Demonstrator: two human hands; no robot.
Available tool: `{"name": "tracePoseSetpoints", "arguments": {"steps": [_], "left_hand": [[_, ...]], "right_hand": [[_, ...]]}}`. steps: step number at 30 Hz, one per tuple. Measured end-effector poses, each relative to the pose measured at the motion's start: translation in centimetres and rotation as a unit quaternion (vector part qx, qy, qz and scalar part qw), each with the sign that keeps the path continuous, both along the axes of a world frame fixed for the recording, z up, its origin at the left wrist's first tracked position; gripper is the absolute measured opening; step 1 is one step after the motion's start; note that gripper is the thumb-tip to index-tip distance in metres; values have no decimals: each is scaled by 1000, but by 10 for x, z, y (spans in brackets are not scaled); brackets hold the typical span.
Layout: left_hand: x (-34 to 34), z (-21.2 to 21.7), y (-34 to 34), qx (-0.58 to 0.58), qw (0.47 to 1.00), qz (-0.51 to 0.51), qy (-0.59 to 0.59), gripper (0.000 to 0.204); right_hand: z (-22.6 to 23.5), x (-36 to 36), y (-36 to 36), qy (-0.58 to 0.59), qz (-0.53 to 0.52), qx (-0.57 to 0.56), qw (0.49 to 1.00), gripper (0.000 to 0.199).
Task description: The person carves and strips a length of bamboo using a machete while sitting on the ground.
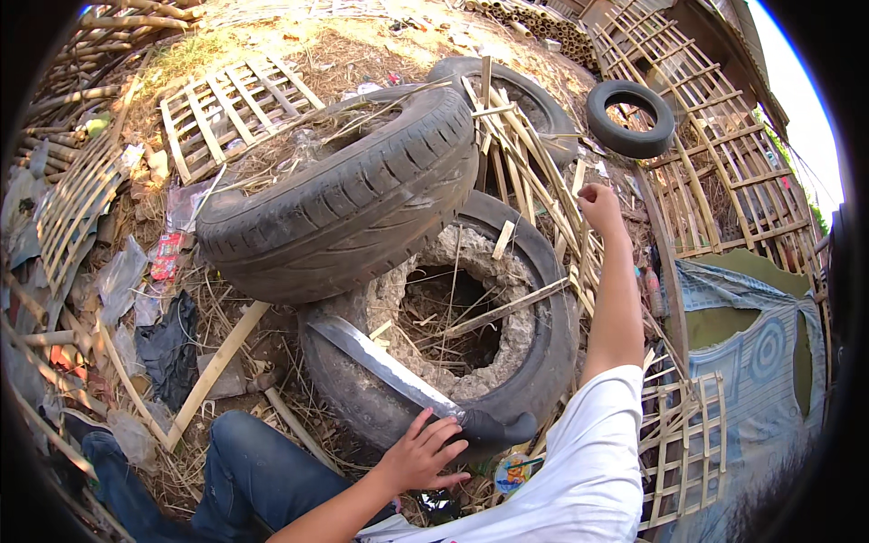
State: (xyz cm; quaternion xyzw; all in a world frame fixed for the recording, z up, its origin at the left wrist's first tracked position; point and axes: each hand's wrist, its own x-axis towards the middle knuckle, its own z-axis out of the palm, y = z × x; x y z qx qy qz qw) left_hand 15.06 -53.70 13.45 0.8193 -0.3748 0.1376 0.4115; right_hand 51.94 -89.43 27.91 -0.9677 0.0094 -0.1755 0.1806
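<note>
Left hand on a big knife, right hand up among bamboo strips.

The left hand [419, 454] rested with fingers spread, not clenched, on the knife [398, 373] where blade met dark handle. The knife lay across the near rim of the lower tyre [543, 362], its long axis running from the handle by the hand up and left to the tip. Its blade was broad, grey and worn. The right hand [599, 204], farther off, was clenched around a bamboo strip [552, 195] above the tyre.
</note>
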Motion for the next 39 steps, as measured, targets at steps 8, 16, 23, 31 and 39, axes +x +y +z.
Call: {"name": "tracePoseSetpoints", "arguments": {"steps": [8,16,23,31,39], "left_hand": [[-3,-13,0,-10,1000,9,-17,50],[-4,-11,-5,-4,999,-37,16,40],[-3,-12,2,81,995,-45,21,28],[-38,-111,-11,212,959,-156,108,47],[-7,-16,1,-13,999,-49,-11,45]], "right_hand": [[-69,5,45,181,-32,16,983,62],[-59,64,-20,36,-146,34,988,61],[-65,129,121,191,-90,481,851,71],[-70,156,143,180,-52,642,744,31],[-42,40,141,64,-11,539,840,24]]}}
